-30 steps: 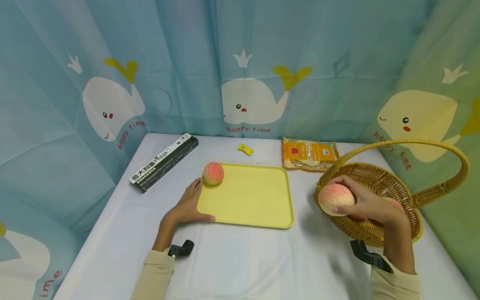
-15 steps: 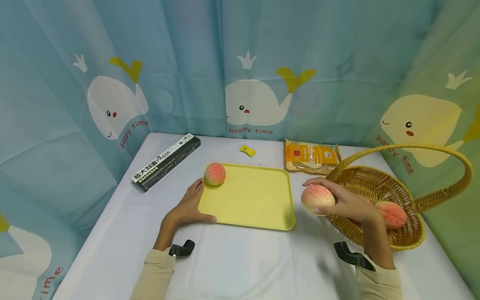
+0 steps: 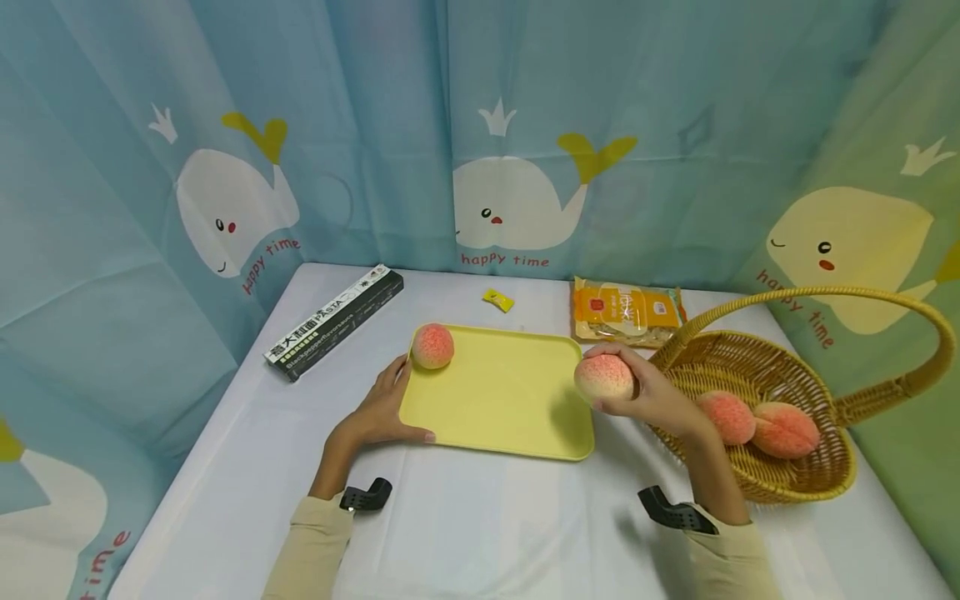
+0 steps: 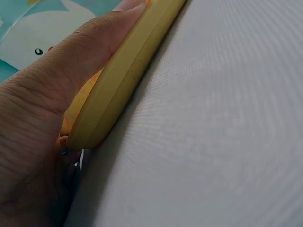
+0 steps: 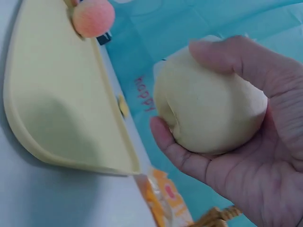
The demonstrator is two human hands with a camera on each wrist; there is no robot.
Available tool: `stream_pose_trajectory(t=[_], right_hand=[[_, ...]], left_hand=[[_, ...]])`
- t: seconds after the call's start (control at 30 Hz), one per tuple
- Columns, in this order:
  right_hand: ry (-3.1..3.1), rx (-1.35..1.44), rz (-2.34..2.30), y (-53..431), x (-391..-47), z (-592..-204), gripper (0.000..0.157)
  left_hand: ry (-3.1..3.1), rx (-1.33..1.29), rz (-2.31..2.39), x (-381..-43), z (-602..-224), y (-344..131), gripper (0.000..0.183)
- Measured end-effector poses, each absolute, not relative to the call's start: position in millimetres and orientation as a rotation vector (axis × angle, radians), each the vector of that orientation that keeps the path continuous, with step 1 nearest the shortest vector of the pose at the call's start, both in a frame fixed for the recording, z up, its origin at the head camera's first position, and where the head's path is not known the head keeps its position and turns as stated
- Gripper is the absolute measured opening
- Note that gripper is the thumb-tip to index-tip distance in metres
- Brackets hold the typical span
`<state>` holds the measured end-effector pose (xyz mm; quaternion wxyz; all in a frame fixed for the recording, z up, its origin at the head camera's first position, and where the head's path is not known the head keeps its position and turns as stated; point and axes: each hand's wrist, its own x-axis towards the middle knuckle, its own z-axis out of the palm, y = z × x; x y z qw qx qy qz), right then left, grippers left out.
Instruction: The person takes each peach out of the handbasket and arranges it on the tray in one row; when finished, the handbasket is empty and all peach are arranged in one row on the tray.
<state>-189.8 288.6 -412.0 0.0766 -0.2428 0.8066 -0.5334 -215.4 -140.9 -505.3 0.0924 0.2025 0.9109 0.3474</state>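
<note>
A pink-and-cream peach (image 3: pixel 602 377) is in my right hand (image 3: pixel 660 402), above the right edge of a yellow tray (image 3: pixel 495 396). In the right wrist view, thumb and fingers wrap the cream side of this peach (image 5: pixel 213 106), off the table. My left hand (image 3: pixel 378 412) grips the near left corner of the tray, thumb on the front rim and fingers along the left side; in the left wrist view the thumb (image 4: pixel 90 47) lies along the rim. Another peach (image 3: pixel 432 347) sits in the tray's far left corner.
At the right stands a wicker basket (image 3: pixel 838 492) with an arched handle, two peaches (image 3: pixel 785 430) visible inside. Behind the tray lie an orange food packet (image 3: pixel 626 312) and a small yellow wrapped piece (image 3: pixel 498 300). A pasta box (image 3: pixel 333 323) lies at the left.
My right hand has carried the peach leftward out of the basket to the tray's right edge, uncovering the peaches inside. The left hand stays on the tray; the view has shifted slightly.
</note>
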Motion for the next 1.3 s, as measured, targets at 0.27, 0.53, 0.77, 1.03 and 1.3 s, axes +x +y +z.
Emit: stream_pose_trajectory(t=[0.27, 0.53, 0.77, 1.03, 1.3], right_hand=[[2.572, -0.612, -1.641, 272, -198, -421, 0.061], [2.518, -0.63, -1.691, 258, -207, -429, 0.06], [2.448, -0.571, -1.737, 246, -214, -438, 0.066], [2.594, -0.543, -1.656, 230, -224, -451, 0.071], [2.456, -0.506, -1.751, 214, -232, -456, 0.069]], left_hand=[[2.709, 0.594, 1.031, -216, -506, -140, 0.139], [2.699, 0.599, 1.045, -214, -507, -140, 0.14], [2.714, 0.612, 1.035, -216, -506, -140, 0.139], [2.706, 0.614, 1.044, -217, -506, -141, 0.139], [2.7, 0.593, 1.025, -217, -507, -141, 0.14]])
